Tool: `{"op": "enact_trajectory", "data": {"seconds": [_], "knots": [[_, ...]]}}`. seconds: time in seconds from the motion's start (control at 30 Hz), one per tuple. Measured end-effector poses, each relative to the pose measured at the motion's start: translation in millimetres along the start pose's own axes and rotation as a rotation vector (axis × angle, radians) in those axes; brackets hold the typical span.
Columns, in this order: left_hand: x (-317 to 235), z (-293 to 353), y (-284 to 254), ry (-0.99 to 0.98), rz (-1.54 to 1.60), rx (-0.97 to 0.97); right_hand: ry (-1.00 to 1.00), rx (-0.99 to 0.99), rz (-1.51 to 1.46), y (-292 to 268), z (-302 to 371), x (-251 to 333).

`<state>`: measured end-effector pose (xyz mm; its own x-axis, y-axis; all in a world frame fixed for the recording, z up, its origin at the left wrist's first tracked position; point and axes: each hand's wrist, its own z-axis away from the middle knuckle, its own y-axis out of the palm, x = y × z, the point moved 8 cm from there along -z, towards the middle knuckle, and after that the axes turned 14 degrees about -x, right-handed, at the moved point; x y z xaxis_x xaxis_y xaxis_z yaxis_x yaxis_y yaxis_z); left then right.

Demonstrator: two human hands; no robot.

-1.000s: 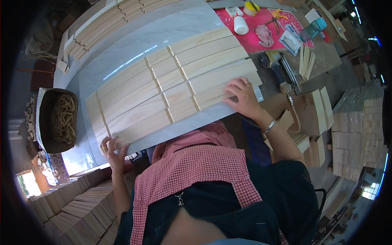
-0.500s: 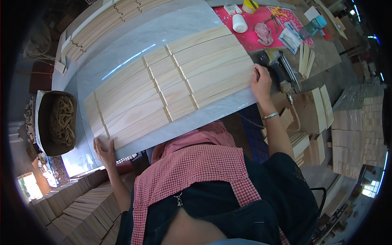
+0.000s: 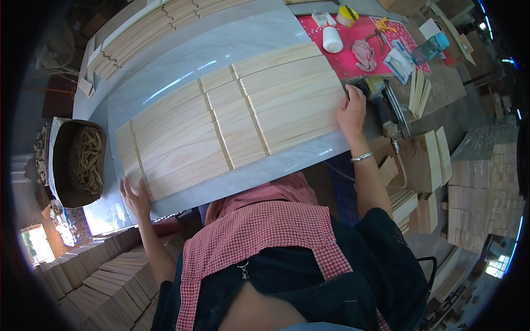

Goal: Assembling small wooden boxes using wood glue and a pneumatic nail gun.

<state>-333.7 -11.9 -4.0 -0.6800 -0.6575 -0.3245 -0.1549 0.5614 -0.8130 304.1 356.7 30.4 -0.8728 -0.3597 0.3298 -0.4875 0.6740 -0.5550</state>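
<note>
Several pale wooden boards [image 3: 182, 138] lie side by side on the grey marbled tabletop [image 3: 248, 172]. Narrow grooves cross them and run on in nearly straight lines from board to board. At the near left corner, my left hand [image 3: 136, 199] rests against the board ends, open with fingers apart. My right hand [image 3: 352, 112], with a silver bangle on the wrist, bears on the right-hand ends. Its fingers are partly bent, with a gap beside the thumb, and it grips nothing that shows.
Left stands a box [image 3: 57, 165] of wood offcuts. A stack of grooved strips [image 3: 149, 36] lies at the back. Beyond my right hand are a nail gun [image 3: 389, 113], a white glue bottle [image 3: 332, 41], a pink cloth [image 3: 364, 55] and a blue-capped bottle [image 3: 429, 48].
The boards have slid lengthwise against each other, so the stepped grooves and ends now line up more evenly. My left hand's fingers have spread and shifted slightly left and up.
</note>
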Motion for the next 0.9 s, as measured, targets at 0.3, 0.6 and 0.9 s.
{"op": "enact_trajectory", "data": {"seconds": [0.3, 0.6, 0.9], "knots": [[2, -27, 36, -0.026, -0.204, 0.059, 0.027, 0.078, 0.076, 34, -9, 4], [-20, -87, 71, -0.05, -0.192, 0.015, 0.037, 0.058, 0.064, 73, -37, 10], [-28, -97, 79, -0.093, -0.244, 0.054, 0.011, 0.194, 0.204, 86, -50, 15]]}}
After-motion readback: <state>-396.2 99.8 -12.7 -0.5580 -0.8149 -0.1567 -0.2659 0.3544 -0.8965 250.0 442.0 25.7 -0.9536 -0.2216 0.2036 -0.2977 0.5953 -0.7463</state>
